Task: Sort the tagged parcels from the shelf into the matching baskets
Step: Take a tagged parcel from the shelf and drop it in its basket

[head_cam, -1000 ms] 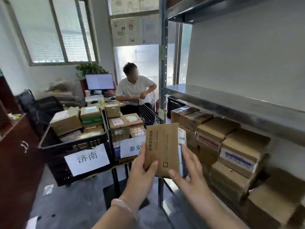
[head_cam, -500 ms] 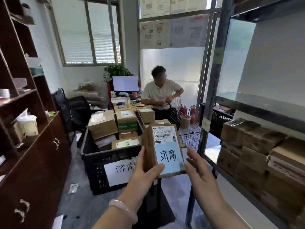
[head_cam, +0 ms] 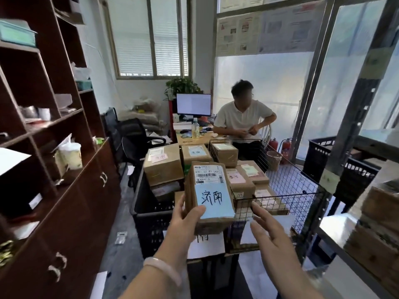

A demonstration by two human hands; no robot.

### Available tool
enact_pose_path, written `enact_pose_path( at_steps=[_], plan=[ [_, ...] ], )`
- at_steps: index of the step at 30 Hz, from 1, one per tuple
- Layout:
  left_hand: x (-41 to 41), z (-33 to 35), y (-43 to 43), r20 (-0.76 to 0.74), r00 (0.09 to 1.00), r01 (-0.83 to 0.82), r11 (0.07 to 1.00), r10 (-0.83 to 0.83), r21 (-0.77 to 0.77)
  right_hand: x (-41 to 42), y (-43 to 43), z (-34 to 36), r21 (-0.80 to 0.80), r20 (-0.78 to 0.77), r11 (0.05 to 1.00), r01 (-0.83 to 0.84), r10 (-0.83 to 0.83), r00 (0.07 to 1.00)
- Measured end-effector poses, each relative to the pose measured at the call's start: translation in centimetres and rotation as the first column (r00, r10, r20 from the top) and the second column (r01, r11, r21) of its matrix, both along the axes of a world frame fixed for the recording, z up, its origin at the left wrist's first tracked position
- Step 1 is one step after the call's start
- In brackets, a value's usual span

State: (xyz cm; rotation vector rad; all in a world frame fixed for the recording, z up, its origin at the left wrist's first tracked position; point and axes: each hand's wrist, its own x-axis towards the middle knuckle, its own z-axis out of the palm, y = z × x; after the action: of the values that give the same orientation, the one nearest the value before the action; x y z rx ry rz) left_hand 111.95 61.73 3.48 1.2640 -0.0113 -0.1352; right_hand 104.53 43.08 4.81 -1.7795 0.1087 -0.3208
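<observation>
Cluttered office. Left hand (head_cam: 185,219) grips tagged parcel (head_cam: 210,195) above black crate (head_cam: 151,221), hiding its label; right hand (head_cam: 267,229) beside parcel, fingers spread, empty.

Parcel (head_cam: 208,190): matt brown cardboard, edges scuffed; white printed paper label at its 12 o'clock end, pale blue paper tag below with handwritten ink.
Black basket (head_cam: 149,223): moulded plastic, perforated wall, dull sheen; white paper sign (head_cam: 206,242) on front.
Wire basket (head_cam: 287,190): thin black-coated metal grid.
Boxes in baskets (head_cam: 163,167): matt cardboard, clear glossy tape, pink and blue paper tags.
Cabinet (head_cam: 64,212), 9 o'clock: dark reddish wood, semi-gloss; metal handles.
Shelf post (head_cam: 354,117), 3 o'clock: grey metal, dull.
Bracelet (head_cam: 163,270) on the left wrist: smooth, pale, glossy.
</observation>
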Motion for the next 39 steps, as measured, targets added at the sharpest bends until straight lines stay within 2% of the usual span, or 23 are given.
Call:
enact_pose_path(
  at_steps=[12, 17, 23, 26, 30, 34, 39],
  plan=[
    [17.7, -1.3, -3.2, -0.307, 0.951, -0.087, 0.987, 0.041, -0.136, 15.7, -5.2, 1.3, -0.038, 0.051, 0.998, -0.057, 0.059, 0.997],
    [21.6, -2.4, -5.4, -0.378, 0.921, -0.114, 0.993, 0.091, -0.040, 19.9, -7.8, 1.1, -0.041, 0.022, 0.995, -0.088, 0.089, 0.996],
    [24.2, -4.0, -6.2, -0.308, 0.929, -0.160, 0.973, 0.205, 0.164, 23.3, -8.9, 0.0, -0.096, -0.009, 0.990, -0.107, 0.107, 0.994],
    [23.6, -3.1, -6.0, -0.121, 0.968, -0.165, 0.918, 0.222, 0.360, 24.2, -8.7, -0.2, -0.112, -0.029, 0.986, -0.126, 0.124, 0.992],
    [23.4, -2.3, -5.3, 0.086, 0.995, -0.094, 0.772, 0.051, 0.628, 24.9, -8.1, -0.2, -0.180, -0.055, 0.971, -0.157, 0.149, 0.987],
    [25.1, -2.1, -4.8, 0.157, 0.985, -0.064, 0.687, -0.074, 0.724, 24.7, -7.5, -0.3, -0.285, -0.081, 0.944, -0.165, 0.148, 0.986],
    [26.2, -2.3, -4.0, 0.143, 0.973, 0.012, 0.664, -0.179, 0.748, 22.7, -7.0, -0.1, -0.410, -0.105, 0.906, -0.107, 0.070, 0.992]
  ],
)
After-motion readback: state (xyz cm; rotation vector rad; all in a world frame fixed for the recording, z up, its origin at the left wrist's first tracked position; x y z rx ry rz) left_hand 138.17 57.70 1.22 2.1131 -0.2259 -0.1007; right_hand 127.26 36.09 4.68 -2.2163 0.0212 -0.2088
